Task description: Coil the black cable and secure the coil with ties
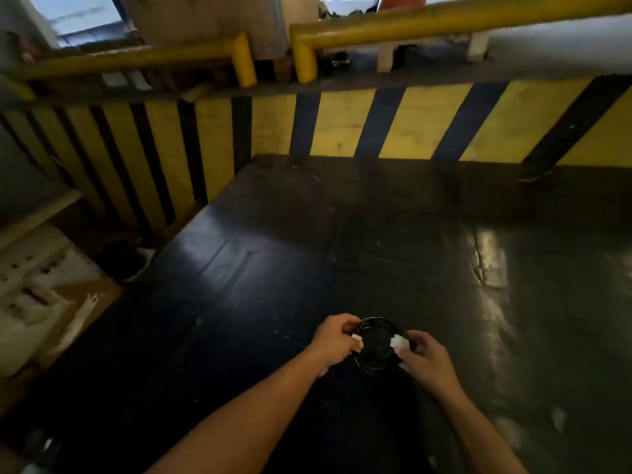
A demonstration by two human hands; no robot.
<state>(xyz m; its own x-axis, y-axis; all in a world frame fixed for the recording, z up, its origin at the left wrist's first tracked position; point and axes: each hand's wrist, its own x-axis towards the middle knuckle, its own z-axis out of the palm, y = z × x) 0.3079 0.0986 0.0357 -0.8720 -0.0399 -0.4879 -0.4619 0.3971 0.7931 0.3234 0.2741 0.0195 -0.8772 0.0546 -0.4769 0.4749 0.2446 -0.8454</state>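
Head view showed a dark, glossy tabletop, smooth and faintly scuffed, with pale reflections toward 3 o'clock. At 6 o'clock, low in the frame, one black cable sat wound into a round, thin-stranded coil, held between two bare hands just above the surface. The left hand gripped the coil's 9 o'clock edge, its fingers curled and pinching the strands beside a small white tie. The right hand held the 3 o'clock edge, fingers pinching a second white tie; these two pale pieces looked like soft plastic or tape, though blur made that uncertain. Toward 12 o'clock stood a flat barrier painted in yellow and black stripes, topped by two rounded yellow rails.
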